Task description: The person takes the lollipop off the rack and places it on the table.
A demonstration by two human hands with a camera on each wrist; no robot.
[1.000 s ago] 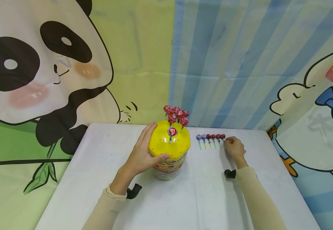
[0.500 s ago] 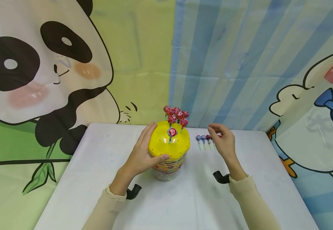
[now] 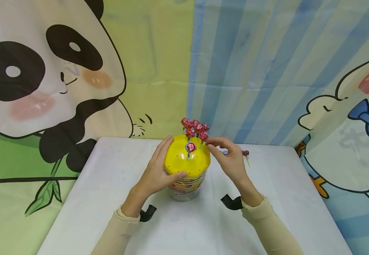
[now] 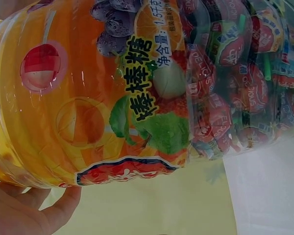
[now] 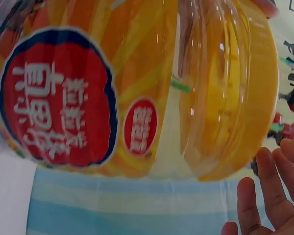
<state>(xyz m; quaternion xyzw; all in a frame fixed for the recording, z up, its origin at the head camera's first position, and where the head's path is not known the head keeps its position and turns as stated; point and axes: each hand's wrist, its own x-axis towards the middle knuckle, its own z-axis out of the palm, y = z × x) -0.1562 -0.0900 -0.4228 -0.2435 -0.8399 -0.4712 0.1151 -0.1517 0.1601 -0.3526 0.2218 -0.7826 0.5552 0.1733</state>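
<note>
My left hand holds a plastic candy jar at its yellow lid, fingers on the far left side and thumb across the front. Several red-wrapped lollipops stand upright on the lid, and one lollipop with a round red-and-white face is nearer the front. My right hand is at the lid's right edge, thumb and forefinger tips close to a lollipop. In the right wrist view its fingers are fairly straight, close to the lollipops; I see nothing held.
On the white table, right of the jar, lies a row of lollipops, mostly hidden behind my right hand. Its rightmost lollipop shows. Wrapped lollipops fill the jar's clear lower part. A cartoon-printed curtain stands behind.
My right hand has left the right end of the lollipop row and moved left to the lid's edge. The left hand and the jar stay in place.
</note>
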